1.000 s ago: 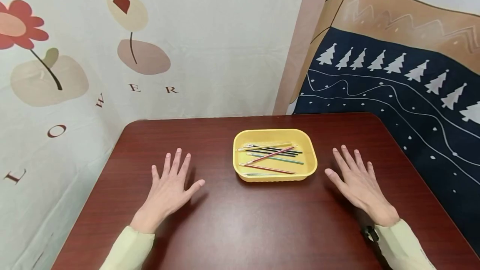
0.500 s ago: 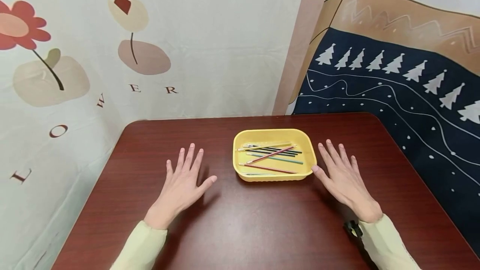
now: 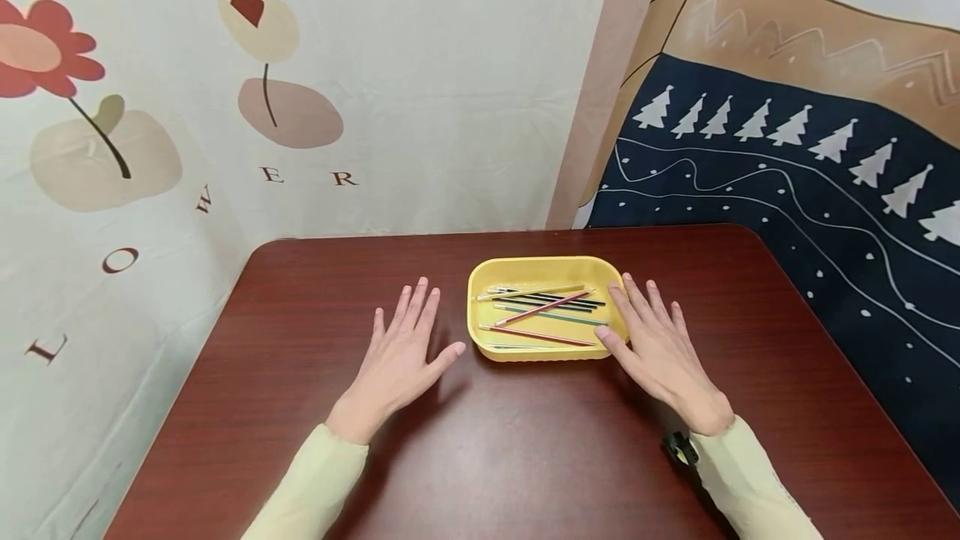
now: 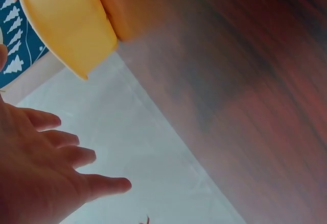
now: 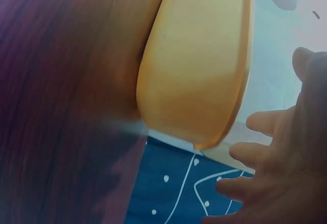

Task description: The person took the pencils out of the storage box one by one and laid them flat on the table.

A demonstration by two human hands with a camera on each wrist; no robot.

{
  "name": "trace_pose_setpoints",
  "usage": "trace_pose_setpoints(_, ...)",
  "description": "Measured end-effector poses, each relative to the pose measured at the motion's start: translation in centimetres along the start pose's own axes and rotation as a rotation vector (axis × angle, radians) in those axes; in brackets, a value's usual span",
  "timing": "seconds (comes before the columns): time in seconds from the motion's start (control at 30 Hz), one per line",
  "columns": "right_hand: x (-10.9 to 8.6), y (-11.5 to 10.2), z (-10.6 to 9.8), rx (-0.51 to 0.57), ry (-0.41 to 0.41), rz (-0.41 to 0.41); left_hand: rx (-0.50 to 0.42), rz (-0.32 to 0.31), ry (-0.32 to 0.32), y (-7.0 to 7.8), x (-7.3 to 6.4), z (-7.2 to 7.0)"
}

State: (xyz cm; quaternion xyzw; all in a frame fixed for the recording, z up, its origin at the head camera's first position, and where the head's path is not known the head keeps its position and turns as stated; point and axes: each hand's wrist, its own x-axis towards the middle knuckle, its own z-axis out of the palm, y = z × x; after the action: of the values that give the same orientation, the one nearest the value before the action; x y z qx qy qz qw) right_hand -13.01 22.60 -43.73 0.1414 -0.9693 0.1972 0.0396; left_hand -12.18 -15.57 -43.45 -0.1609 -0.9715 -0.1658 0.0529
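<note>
"Where is the yellow tray (image 3: 543,355) placed?"
"On the bench (image 3: 525,457), pencils (image 3: 537,336) laid inside."
"How are the left hand (image 3: 400,365) and right hand (image 3: 663,352) held?"
"Apart, fingers (image 3: 430,315) spread, the tray's edge overlapped by the right."

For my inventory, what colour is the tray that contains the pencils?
The tray is yellow; the head view shows it best.

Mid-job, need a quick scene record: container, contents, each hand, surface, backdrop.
Container: yellow tray, upright
Contents: several loose pencils, some crossing
Left hand: fingers spread, left of the tray, holding nothing
Right hand: fingers spread, at the tray's right end, holding nothing; contact unclear
Surface: red-brown table
Backdrop: pale flower-print sheet; tree-print sheet at right
</note>
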Motion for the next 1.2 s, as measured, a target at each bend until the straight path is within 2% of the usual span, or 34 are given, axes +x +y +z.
trace_pose_setpoints(0.27, 1.2, -1.2, 0.5, 0.011, 0.009, -0.046, -0.037, 0.067, 0.007, 1.1, 1.3, 0.9)
trace_pose_setpoints(0.57, 2.8, -2.2, 1.0, 0.018, 0.009, -0.095, -0.062, 0.086, -0.050, 2.2, 2.6, 2.1)
trace_pose_setpoints(0.93, 4.5, -3.2, 1.9, 0.026, -0.021, -0.157, -0.042, 0.078, -0.101, 2.5, 3.1, 2.9)
trace_pose_setpoints(1.2, 5.7, -3.4, 2.3, 0.031, 0.049, -0.275, -0.047, 0.081, -0.116, 2.5, 3.2, 3.2)
